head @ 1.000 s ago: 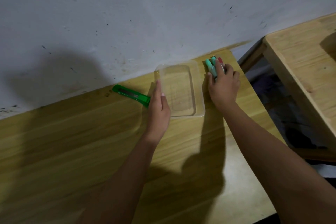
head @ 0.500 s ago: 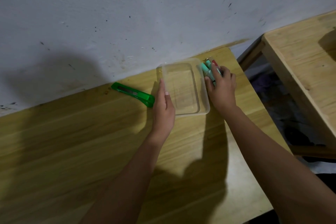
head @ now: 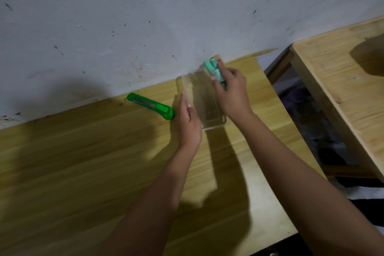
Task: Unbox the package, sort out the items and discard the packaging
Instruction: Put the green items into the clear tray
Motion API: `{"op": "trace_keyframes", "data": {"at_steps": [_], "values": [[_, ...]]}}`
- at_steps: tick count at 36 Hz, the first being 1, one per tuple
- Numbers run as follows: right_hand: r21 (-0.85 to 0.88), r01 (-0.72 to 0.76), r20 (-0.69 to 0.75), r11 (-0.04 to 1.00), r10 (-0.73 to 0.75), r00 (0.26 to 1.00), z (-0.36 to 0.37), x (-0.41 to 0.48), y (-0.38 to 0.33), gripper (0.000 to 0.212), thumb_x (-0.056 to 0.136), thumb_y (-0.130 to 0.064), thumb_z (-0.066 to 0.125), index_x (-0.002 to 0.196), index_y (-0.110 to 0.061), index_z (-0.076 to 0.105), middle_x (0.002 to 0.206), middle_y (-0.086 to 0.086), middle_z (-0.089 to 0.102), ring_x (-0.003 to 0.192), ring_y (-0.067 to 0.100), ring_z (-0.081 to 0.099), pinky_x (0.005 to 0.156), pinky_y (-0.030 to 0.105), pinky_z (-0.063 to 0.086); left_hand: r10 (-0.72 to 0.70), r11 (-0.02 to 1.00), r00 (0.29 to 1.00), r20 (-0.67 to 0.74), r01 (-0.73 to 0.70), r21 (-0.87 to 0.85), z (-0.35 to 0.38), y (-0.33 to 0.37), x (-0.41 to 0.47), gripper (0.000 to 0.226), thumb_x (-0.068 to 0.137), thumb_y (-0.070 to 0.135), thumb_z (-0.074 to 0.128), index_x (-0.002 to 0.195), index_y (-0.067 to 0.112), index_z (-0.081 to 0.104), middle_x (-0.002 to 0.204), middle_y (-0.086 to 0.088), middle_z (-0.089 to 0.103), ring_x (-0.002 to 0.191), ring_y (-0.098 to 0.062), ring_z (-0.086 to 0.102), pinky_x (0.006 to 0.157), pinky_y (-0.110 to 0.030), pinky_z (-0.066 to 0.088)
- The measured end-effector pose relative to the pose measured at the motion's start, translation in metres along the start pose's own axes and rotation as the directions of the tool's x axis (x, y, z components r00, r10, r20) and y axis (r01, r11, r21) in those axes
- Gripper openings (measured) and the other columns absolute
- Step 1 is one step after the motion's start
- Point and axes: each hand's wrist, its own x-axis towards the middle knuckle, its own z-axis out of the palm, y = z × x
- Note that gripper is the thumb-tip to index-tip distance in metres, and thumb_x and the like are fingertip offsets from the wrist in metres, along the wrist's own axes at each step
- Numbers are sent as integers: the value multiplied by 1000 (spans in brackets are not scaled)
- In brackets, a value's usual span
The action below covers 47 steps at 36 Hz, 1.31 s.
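Left hand [head: 188,119] flat against the clear tray [head: 216,125] near the table's [head: 83,172] far right corner, my right hand [head: 230,93] clutches teal markers [head: 212,67] over its far end, a loose bundle that could scatter off the edge.

Your right hand [head: 230,93] grip covers most of the teal pens [head: 212,66], count unclear. Clear tray [head: 205,100] is blurred, far rim barely readable. Your left hand [head: 189,122] fingers smear into its wall. Bottom edge cuts both your forearms; right edge cuts the side table [head: 342,72].

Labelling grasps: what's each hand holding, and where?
Right hand grips the teal pens around their middle. Left hand lies flat against the left wall of the clear tray.
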Motion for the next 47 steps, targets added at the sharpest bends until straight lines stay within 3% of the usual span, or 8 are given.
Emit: {"op": "trace_keyframes", "data": {"at_steps": [5, 9, 25, 32, 37, 41, 43, 47], "values": [[-22, 1, 109, 1000, 2, 994, 18, -12, -4, 49, 95, -29, 46, 142, -22, 34, 134, 18, 42, 123, 32, 35, 105, 46, 35, -66, 974, 995, 69, 79, -213, -5, -4, 5, 45, 100, 8, 31, 144, 15, 28, 151, -2, 30, 134, -8, 30, 89, -5, 37], [-25, -18, 133, 1000, 21, 991, 24, -16, -5, 49, 95, -27, 47, 142, -21, 34, 135, 19, 41, 125, 33, 34, 106, 44, 33, -78, 944, 989, 124, 113, -310, -11, -3, 4, 46, 99, 2, 32, 144, 10, 26, 151, -5, 30, 128, -4, 31, 78, 4, 40], [-41, -53, 194, 998, 60, 979, 36, -16, -7, 58, 83, -18, 63, 134, -19, 35, 129, 15, 40, 118, 32, 39, 97, 40, 37, -68, 930, 984, 164, 122, -347, -18, -7, 9, 48, 96, -3, 35, 143, 6, 27, 150, -8, 30, 123, -3, 33, 76, 1, 42], [-99, -55, 277, 994, 81, 958, 23, -20, -6, 61, 83, -22, 64, 137, -18, 36, 133, 16, 37, 124, 33, 37, 103, 41, 36, -74, 923, 984, 165, 130, -362, -19, -7, 10, 48, 97, -3, 34, 143, 5, 27, 149, -9, 32, 121, -4, 35, 75, -1, 43], [-127, -74, 288, 989, 108, 952, 9, -32, -6, 64, 79, -23, 69, 133, -17, 37, 125, 14, 42, 113, 33, 49, 97, 46, 45, -78, 916, 985, 155, 132, -379, -16, -4, 8, 47, 97, -4, 32, 143, 3, 26, 150, -9, 30, 123, -6, 34, 75, 0, 43], [-232, -88, 306, 969, 159, 939, 5, -38, -7, 69, 73, -26, 74, 130, -10, 38, 121, 16, 49, 110, 32, 51, 90, 41, 46, -78, 927, 986, 148, 126, -353, -15, -6, 8, 47, 97, -3, 33, 143, 3, 27, 151, -10, 30, 135, -13, 32, 91, -5, 40], [-236, -112, 265, 965, 175, 948, 4, -39, -10, 61, 71, -25, 76, 121, -8, 46, 115, 16, 56, 104, 32, 57, 84, 37, 48, -86, 933, 985, 151, 132, -334, -16, -6, 8, 47, 97, -2, 33, 143, 3, 27, 152, -10, 28, 139, -17, 30, 102, -15, 32], [-294, -103, 201, 950, 167, 965, 1, -42, -13, 38, 74, -26, 73, 105, -5, 63, 98, 15, 66, 89, 29, 63, 65, 27, 43, -81, 949, 988, 135, 118, -293, -15, -5, 6, 46, 98, -1, 34, 143, 4, 27, 151, -9, 30, 139, -17, 29, 106, -18, 27]]}}
